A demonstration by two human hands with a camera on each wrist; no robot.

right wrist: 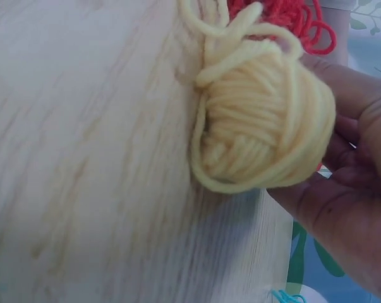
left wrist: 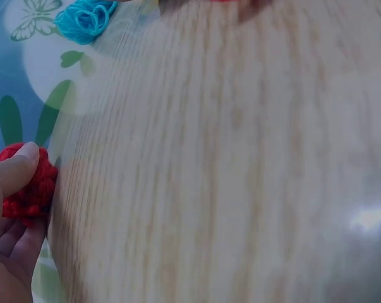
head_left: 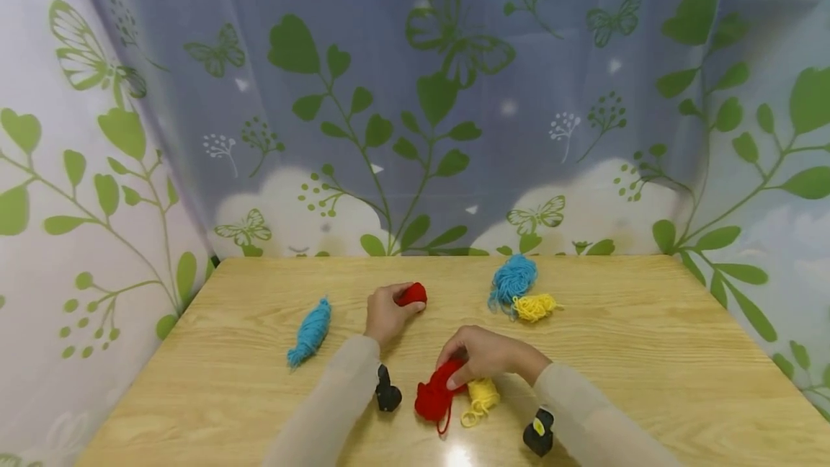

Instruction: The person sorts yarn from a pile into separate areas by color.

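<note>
My left hand [head_left: 387, 314] grips a small red yarn ball [head_left: 413, 295] between thumb and fingers, towards the back of the table. In the left wrist view the thumb lies across this red ball [left wrist: 33, 183]. Nearer the front, my right hand [head_left: 486, 352] pinches a larger red yarn bundle [head_left: 433, 401], which trails a loose strand. A small yellow yarn ball [head_left: 483, 396] sits right beside that bundle, under the right hand. The right wrist view shows the yellow ball [right wrist: 260, 120] up close, partly hiding the red yarn and the fingers.
A long blue yarn skein [head_left: 310, 333] lies on the wooden table [head_left: 214, 388] at left. Back right are a blue yarn bundle [head_left: 514, 279] and a yellow yarn bundle [head_left: 535, 307], touching. A printed curtain [head_left: 415, 128] hangs behind the table and along both sides.
</note>
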